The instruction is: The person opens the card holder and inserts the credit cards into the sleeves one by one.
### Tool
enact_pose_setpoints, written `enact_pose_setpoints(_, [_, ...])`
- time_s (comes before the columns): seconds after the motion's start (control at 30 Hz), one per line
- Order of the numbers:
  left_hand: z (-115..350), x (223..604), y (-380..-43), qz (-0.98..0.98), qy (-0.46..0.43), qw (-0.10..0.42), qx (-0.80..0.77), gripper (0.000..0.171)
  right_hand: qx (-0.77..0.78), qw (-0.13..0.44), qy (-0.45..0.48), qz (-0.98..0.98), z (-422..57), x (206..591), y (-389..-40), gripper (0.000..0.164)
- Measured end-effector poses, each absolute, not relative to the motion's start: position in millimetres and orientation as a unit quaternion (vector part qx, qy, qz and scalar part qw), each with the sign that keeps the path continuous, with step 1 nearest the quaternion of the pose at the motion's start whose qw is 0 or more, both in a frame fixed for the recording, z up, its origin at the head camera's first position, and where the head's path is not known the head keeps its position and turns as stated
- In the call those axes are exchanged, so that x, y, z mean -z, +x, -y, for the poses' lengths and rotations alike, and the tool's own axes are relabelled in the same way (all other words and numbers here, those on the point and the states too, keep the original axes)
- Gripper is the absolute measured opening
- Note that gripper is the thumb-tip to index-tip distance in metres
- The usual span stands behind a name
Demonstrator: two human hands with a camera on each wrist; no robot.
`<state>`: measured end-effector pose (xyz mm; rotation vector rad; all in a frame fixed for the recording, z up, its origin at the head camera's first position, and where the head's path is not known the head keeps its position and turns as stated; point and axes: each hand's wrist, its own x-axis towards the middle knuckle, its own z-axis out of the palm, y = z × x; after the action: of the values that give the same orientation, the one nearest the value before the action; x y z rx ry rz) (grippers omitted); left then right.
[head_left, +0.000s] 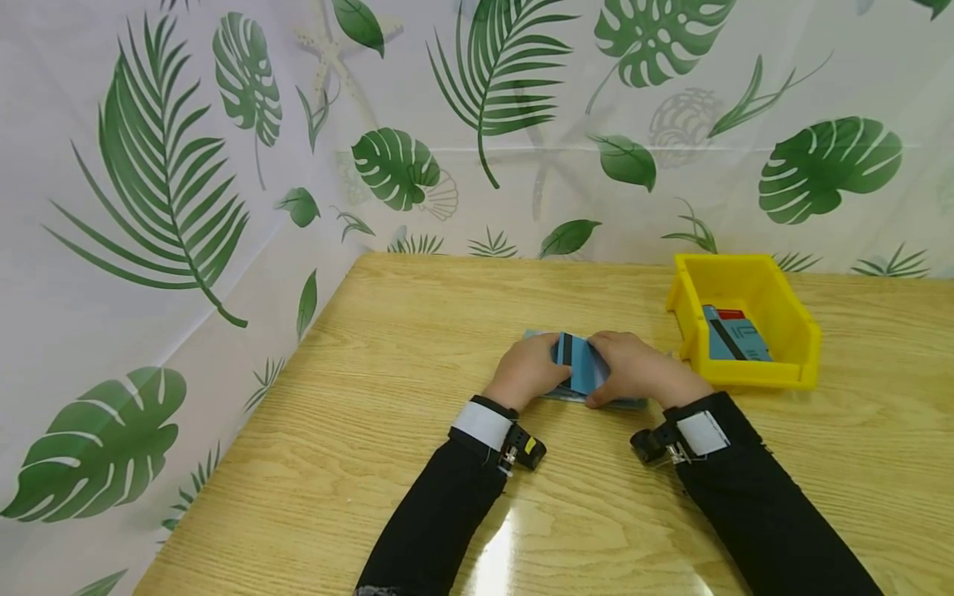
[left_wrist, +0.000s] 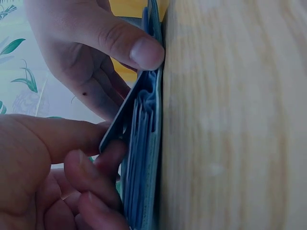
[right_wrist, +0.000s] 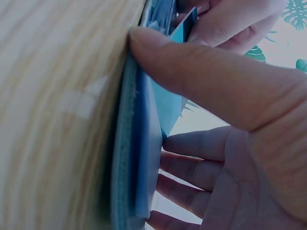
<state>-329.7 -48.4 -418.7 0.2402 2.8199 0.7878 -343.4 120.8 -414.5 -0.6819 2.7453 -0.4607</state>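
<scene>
A blue card holder lies open on the wooden table, with several thin layers stacked at its left side. My left hand pinches a blue card with a black stripe, which stands tilted up over the holder. In the left wrist view the card's edge lies between thumb and finger. My right hand grips the holder's right part, its thumb at the near edge and its fingers at the far side. Part of the holder is hidden under both hands.
To the right of my right hand stands a yellow bin holding a blue card with a dark stripe and a red item. A leaf-patterned cloth hangs behind and left of the table.
</scene>
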Motion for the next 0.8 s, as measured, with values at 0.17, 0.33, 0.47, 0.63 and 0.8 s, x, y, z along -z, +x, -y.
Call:
enact_pose_setpoints(0.17, [48.3, 420.1, -330.2, -0.960, 0.098, 0.100, -0.244, 0.055, 0.158, 0.137, -0.238, -0.948, -121.0, 415.3, -344.3, 0.096])
enact_pose_setpoints(0.33, [48.8, 421.6, -331.4, -0.964, 0.121, 0.098, -0.217, 0.053, 0.157, 0.141, -0.236, -0.948, -121.3, 413.9, -343.5, 0.097])
enact_pose_setpoints(0.47, [49.7, 421.9, -332.0, -0.963, 0.138, 0.097, -0.208, 0.051, 0.156, 0.145, -0.232, -0.949, -121.1, 413.4, -343.1, 0.098])
enact_pose_setpoints(0.63, [52.3, 419.8, -331.7, -0.966, 0.159, 0.076, -0.188, 0.025, 0.157, 0.150, -0.228, -0.949, -121.4, 413.2, -343.0, 0.098])
enact_pose_setpoints(0.8, [54.2, 416.1, -330.5, -0.958, 0.165, 0.075, -0.223, 0.053, 0.158, 0.154, -0.229, -0.948, -122.5, 413.3, -343.6, 0.099])
